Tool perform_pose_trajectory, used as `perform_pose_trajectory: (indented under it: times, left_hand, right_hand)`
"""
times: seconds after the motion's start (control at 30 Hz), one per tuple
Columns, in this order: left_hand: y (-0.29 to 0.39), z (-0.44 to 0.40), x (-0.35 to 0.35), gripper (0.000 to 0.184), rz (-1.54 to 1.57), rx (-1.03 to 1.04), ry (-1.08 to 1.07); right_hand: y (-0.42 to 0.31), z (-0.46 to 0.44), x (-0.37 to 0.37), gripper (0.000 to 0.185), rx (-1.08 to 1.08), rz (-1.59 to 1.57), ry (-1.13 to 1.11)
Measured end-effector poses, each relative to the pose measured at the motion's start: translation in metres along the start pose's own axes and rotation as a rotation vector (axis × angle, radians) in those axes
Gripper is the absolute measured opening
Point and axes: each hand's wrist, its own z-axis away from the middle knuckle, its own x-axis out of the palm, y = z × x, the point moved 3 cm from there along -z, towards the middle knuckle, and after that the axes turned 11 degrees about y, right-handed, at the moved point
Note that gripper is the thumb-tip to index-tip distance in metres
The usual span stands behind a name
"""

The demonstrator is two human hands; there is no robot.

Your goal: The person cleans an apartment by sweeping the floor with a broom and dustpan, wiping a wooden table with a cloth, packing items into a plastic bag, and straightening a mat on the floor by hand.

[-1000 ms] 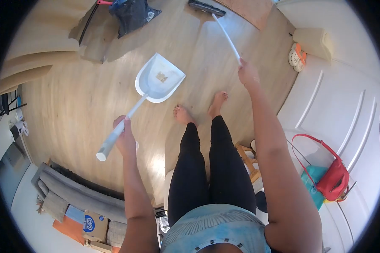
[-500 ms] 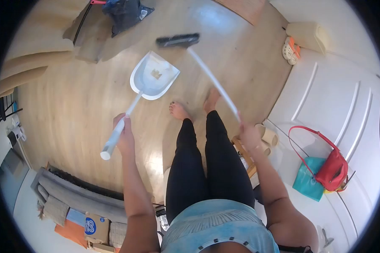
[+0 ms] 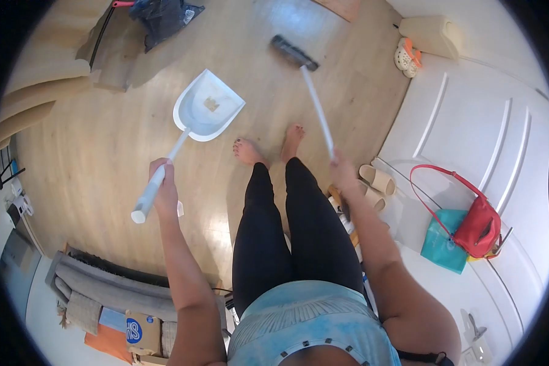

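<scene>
A white long-handled dustpan [image 3: 196,125] rests on the wooden floor ahead of my feet, with a small tan scrap [image 3: 211,104] lying in its pan. My left hand [image 3: 165,183] is wrapped round the dustpan's handle, whose pale end sticks out toward me. On the other side, my right hand [image 3: 344,174] grips the white pole of a broom [image 3: 316,100]. The broom's dark bristle head [image 3: 294,53] is at the far side of the floor, right of the dustpan and apart from it; it is slightly blurred.
White door panels [image 3: 463,128] stand on the right, with a red bag [image 3: 479,227] and a teal bag [image 3: 446,241] hanging there. Beige slippers [image 3: 377,180] lie near my right arm, clogs [image 3: 407,58] by the wall. A grey sofa [image 3: 113,282] is at lower left, a dark plastic bag [image 3: 163,23] far left.
The broom head has swung to the right, away from the dustpan, and its angle has turned. My right hand has shifted forward and left. The dustpan appears slightly further left with the view.
</scene>
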Motion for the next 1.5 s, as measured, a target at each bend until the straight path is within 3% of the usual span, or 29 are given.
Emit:
perform_pose_trajectory:
  times: [0.2, 0.27, 0.33, 0.43, 0.5, 0.6, 0.67, 0.7, 0.73, 0.8, 0.87, 0.93, 1.03, 1.1, 1.17, 1.23, 1.37, 1.43, 1.5]
  left_hand:
    - [-0.004, 0.002, -0.003, 0.011, 0.031, 0.014, -0.015]
    - [-0.009, 0.003, -0.006, 0.013, 0.034, 0.013, -0.021]
    - [-0.008, 0.0, -0.015, 0.016, -0.031, 0.08, 0.013]
    - [-0.011, -0.003, -0.025, 0.018, -0.054, -0.035, -0.048]
    - [-0.018, -0.015, -0.027, 0.019, -0.119, 0.007, -0.101]
    - [-0.026, -0.021, -0.03, 0.02, -0.138, -0.033, -0.188]
    - [-0.031, -0.025, -0.029, 0.02, -0.094, -0.084, -0.229]
    - [-0.036, -0.027, -0.024, 0.019, -0.086, -0.018, -0.24]
    - [-0.037, -0.029, -0.021, 0.018, -0.077, 0.049, -0.252]
    - [-0.033, -0.027, -0.019, 0.017, -0.084, 0.036, -0.223]
    - [-0.032, -0.025, -0.015, 0.016, -0.087, 0.015, -0.197]
    - [-0.036, -0.025, -0.016, 0.015, -0.026, 0.04, -0.221]
    - [-0.036, -0.022, -0.024, 0.013, 0.012, 0.035, -0.229]
    - [-0.032, -0.019, -0.028, 0.014, 0.039, 0.028, -0.238]
    - [-0.03, -0.017, -0.03, 0.015, 0.014, 0.025, -0.201]
    - [-0.031, -0.014, -0.033, 0.013, 0.066, 0.041, -0.152]
    - [-0.027, -0.003, -0.043, 0.01, 0.109, -0.007, -0.072]
    - [-0.029, -0.001, -0.042, 0.01, 0.119, -0.033, -0.036]
    - [-0.037, 0.002, -0.039, 0.01, 0.2, -0.045, 0.031]
  right_hand:
    - [0.007, 0.068, -0.001, 0.045, -0.117, 0.037, -0.043]
    - [0.016, 0.059, -0.026, 0.046, -0.135, 0.043, -0.033]
    - [0.029, 0.031, -0.039, 0.048, -0.056, 0.24, 0.002]
    - [0.06, -0.018, -0.052, 0.044, -0.031, 0.227, 0.138]
    - [0.07, -0.039, -0.059, 0.041, -0.043, 0.207, 0.183]
    - [0.091, -0.043, -0.038, 0.035, 0.038, 0.061, 0.137]
    - [0.104, -0.039, -0.003, 0.028, 0.066, 0.073, -0.02]
    - [0.102, -0.029, 0.018, 0.024, -0.093, 0.11, 0.047]
    - [0.094, -0.008, 0.038, 0.021, -0.249, 0.147, 0.117]
    - [0.018, 0.058, 0.035, 0.025, -0.189, 0.207, -0.101]
    - [-0.018, 0.103, 0.059, 0.034, 0.02, -0.069, -0.096]
    - [-0.053, 0.145, 0.075, 0.042, 0.077, -0.193, -0.143]
    - [-0.082, 0.174, 0.081, 0.044, -0.089, -0.106, -0.18]
    - [-0.095, 0.178, 0.066, 0.043, -0.088, -0.108, -0.205]
    - [-0.093, 0.167, 0.06, 0.041, -0.043, -0.192, -0.222]
    - [-0.123, 0.145, 0.034, 0.041, -0.146, -0.086, -0.012]
    - [-0.151, 0.037, 0.042, 0.039, -0.21, -0.088, 0.102]
    - [-0.163, -0.015, 0.056, 0.036, -0.203, -0.028, 0.133]
    - [-0.194, -0.008, 0.043, 0.035, -0.133, -0.067, 0.068]
